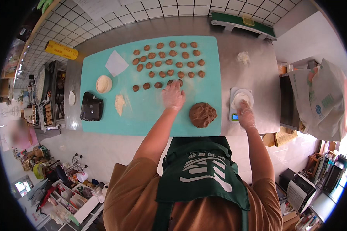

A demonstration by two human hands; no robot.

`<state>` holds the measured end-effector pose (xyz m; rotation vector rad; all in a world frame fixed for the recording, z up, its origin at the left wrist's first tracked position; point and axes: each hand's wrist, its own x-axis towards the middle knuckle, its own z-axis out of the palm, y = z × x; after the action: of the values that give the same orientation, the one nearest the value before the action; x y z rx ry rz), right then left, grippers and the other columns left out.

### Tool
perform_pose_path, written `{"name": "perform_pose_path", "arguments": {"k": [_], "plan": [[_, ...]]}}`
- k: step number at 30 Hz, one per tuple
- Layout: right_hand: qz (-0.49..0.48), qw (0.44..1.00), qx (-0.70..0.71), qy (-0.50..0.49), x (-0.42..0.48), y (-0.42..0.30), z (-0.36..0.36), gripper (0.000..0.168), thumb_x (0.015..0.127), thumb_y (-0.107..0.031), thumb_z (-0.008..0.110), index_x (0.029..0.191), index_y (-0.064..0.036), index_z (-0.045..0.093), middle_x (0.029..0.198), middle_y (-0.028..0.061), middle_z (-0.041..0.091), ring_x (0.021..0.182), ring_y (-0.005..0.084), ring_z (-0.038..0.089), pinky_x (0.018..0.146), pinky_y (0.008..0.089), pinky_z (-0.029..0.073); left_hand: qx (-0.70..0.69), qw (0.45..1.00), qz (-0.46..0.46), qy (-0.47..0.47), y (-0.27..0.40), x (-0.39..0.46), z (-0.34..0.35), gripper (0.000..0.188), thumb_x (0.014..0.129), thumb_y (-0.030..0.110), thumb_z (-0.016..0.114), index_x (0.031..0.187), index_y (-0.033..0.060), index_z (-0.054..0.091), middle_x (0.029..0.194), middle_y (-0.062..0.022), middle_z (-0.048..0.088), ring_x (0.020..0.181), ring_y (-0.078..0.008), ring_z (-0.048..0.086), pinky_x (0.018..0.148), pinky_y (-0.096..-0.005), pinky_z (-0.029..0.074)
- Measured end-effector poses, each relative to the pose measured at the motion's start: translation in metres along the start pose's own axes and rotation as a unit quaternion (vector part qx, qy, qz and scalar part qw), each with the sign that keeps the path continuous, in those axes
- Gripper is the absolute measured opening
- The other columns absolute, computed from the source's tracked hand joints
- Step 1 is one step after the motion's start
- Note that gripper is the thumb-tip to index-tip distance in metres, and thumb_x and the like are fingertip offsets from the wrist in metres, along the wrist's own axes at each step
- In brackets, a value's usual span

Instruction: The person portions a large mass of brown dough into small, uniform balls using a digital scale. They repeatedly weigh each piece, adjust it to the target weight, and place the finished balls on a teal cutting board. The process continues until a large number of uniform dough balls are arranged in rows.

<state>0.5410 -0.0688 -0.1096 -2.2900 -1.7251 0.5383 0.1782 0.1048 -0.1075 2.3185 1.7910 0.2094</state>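
My left hand [174, 96], in a clear plastic glove, reaches to the front row of brown dough balls [158, 85] on the turquoise mat [150, 121]; its fingertips cover part of two balls, and whether it grips one is hidden. More balls stand in rows behind. My right hand [245, 115], gloved too, has its fingers at the white round piece [241, 99] on the digital kitchen scale [233, 93]; its grip cannot be made out. Between my hands lies a large brown dough lump [203, 115]. A bowl of pale powder [104, 84] and a white paper square [116, 63] are at left.
A dark wrapped block [91, 106] and a pale flour patch [119, 105] lie on the mat. A white scraper [72, 98] rests on the steel table at left. Crumpled film [243, 58] lies behind the scale. A small green conveyor [243, 23] stands along the back wall.
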Motion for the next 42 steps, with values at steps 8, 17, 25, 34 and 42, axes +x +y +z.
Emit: {"name": "perform_pose_path", "arguments": {"k": [8,17,25,34,42], "plan": [[-0.046,0.999,0.014,-0.008,0.000,0.026,-0.013,0.039,0.094,-0.015,0.067,0.131,-0.003,0.064,0.150,0.0192,0.056,0.131,0.0424,0.058,0.109,0.0471,0.050,0.038,0.999,0.024,0.024,0.005,-0.007,0.019,0.058,0.088,0.031,0.071,0.141,0.0114,0.057,0.139,-0.0057,0.060,0.120,-0.0279,0.059,0.094,-0.0481,0.045],[-0.119,0.985,0.014,-0.124,-0.027,-0.099,0.004,0.073,0.089,-0.028,0.077,0.151,-0.007,0.044,0.154,0.0241,0.046,0.134,0.0443,0.055,0.111,0.0497,0.048,-0.106,0.988,0.088,0.073,0.006,-0.035,-0.033,0.051,0.089,0.021,0.071,0.138,0.0097,0.059,0.136,-0.0115,0.064,0.118,-0.0353,0.063,0.098,-0.0510,0.046],[-0.058,0.977,0.012,-0.205,0.006,-0.113,0.065,0.070,0.086,-0.021,0.072,0.150,-0.007,0.046,0.142,0.0245,0.051,0.122,0.0462,0.061,0.106,0.0499,0.051,-0.141,0.984,0.102,0.048,-0.020,-0.142,-0.064,0.041,0.091,0.018,0.070,0.129,0.0060,0.063,0.130,-0.0151,0.066,0.114,-0.0364,0.065,0.094,-0.0510,0.049],[-0.013,0.987,0.153,-0.040,-0.018,-0.090,0.085,0.074,0.075,-0.035,0.085,0.135,0.000,0.062,0.118,0.0207,0.067,0.111,0.0364,0.068,0.100,0.0416,0.054,-0.203,0.977,0.022,0.069,-0.037,-0.199,-0.079,0.035,0.092,0.014,0.070,0.125,0.0025,0.064,0.128,-0.0187,0.067,0.118,-0.0396,0.064,0.099,-0.0500,0.051],[0.008,0.969,0.223,-0.104,0.004,-0.091,0.088,0.059,0.080,-0.038,0.079,0.127,-0.003,0.068,0.115,0.0210,0.073,0.113,0.0388,0.067,0.100,0.0454,0.053,-0.222,0.969,0.014,0.107,-0.018,-0.191,-0.090,0.029,0.093,0.011,0.070,0.120,0.0032,0.066,0.123,-0.0189,0.070,0.113,-0.0397,0.067,0.095,-0.0490,0.054]]}}
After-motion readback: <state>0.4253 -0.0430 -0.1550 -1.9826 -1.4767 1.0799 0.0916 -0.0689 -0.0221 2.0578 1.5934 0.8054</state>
